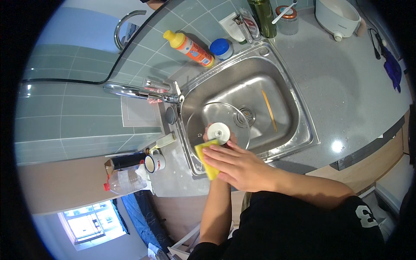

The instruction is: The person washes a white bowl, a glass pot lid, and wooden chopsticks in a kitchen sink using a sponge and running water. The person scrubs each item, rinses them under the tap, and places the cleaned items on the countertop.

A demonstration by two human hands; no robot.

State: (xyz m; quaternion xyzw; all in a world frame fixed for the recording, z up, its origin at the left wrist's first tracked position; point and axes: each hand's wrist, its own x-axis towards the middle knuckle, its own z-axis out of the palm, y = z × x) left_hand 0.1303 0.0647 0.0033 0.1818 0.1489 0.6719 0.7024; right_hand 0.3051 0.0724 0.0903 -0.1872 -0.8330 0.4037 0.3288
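Over the sink, a clear glass lid point(216, 113) with a round white knob point(217, 130) is held up at a tilt. My left hand point(232, 138) grips it from beneath, around the knob area, and is mostly hidden by the lid and my other hand. My right hand point(239, 167) presses a yellow sponge point(211, 169) against the lid's near side beside the knob. Below lies the stainless steel sink point(276, 76), with a pair of thin wooden chopsticks point(269, 110) to the right of the drain strainer point(247, 116).
A chrome faucet point(139, 92) stands left of the basin. Behind it are an orange bottle point(195, 50), a blue-lidded jar point(222, 49) and a glass jar point(288, 24). An enamel mug point(155, 163) and brush point(165, 140) sit left. A white electric pot point(338, 18) occupies the right counter.
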